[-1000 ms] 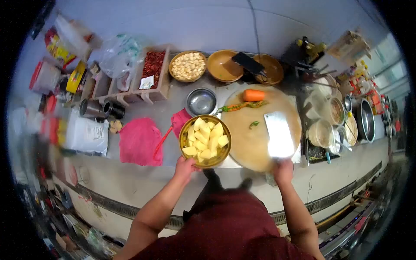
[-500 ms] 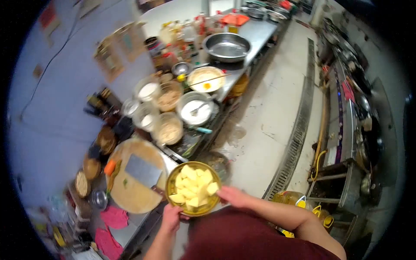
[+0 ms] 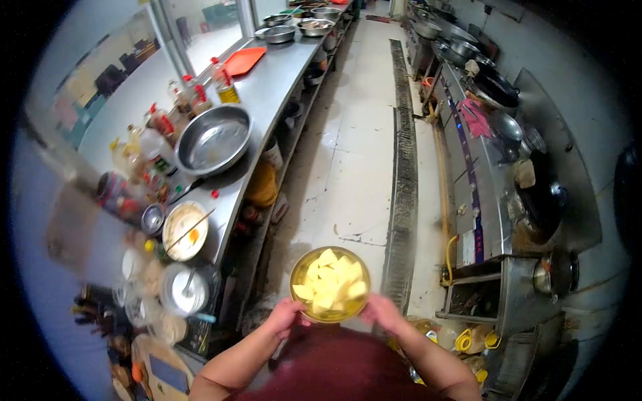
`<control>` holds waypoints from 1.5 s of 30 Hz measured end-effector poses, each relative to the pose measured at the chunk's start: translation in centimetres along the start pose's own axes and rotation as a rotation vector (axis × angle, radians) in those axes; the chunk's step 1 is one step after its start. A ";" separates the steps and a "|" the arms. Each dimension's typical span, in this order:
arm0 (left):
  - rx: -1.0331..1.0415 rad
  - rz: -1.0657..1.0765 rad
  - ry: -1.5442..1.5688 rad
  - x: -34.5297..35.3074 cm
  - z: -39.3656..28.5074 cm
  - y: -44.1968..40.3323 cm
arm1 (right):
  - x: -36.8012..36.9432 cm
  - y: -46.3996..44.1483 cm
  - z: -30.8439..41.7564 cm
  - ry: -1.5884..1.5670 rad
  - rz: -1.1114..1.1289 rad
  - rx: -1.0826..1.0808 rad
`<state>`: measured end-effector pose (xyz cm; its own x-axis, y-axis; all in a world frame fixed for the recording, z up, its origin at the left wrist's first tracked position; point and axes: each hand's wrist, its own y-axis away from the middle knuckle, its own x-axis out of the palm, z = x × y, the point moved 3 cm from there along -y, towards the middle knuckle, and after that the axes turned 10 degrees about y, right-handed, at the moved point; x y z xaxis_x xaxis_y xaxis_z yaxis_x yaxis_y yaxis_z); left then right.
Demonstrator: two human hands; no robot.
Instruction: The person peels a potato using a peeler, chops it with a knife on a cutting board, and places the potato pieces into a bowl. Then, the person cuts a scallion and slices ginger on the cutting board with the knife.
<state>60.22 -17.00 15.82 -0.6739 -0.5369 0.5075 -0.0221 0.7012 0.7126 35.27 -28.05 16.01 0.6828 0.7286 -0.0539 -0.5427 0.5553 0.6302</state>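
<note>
A brass-coloured bowl (image 3: 299,273) is held in front of the maroon shirt (image 3: 328,361), above the tiled floor (image 3: 354,140), and is filled with pale yellow chunks (image 3: 328,275). Its rim is gripped at about 7 o'clock by the left hand (image 3: 287,317). The right hand (image 3: 384,313) is seen at the rim's 4 o'clock; it is blurred, and whether its fingers are closed cannot be told. From the bowl, a wide steel basin (image 3: 214,142) is seen towards 11 o'clock, and yellow-capped jugs (image 3: 472,339) towards 4. At 8 o'clock, a cleaver (image 3: 168,374) is laid on a round chopping board (image 3: 148,347).
</note>
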 end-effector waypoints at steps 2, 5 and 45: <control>-0.024 0.031 -0.006 1.3 -3.1 -5.8 | -4.6 -3.6 0.9 0.042 -0.047 0.046; -0.041 0.010 -0.043 4.5 -10.1 -13.5 | -13.6 -9.2 -2.9 -0.055 -0.186 0.056; 0.156 -0.062 -0.179 30.3 -84.5 -88.3 | -70.3 -79.9 25.7 1.101 0.223 0.200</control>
<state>104.11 -134.77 9.22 -0.7878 -0.4990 0.3610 -0.1719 0.7410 0.6491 43.24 -133.96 -10.67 -0.2725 0.8140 -0.5130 -0.4433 0.3670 0.8178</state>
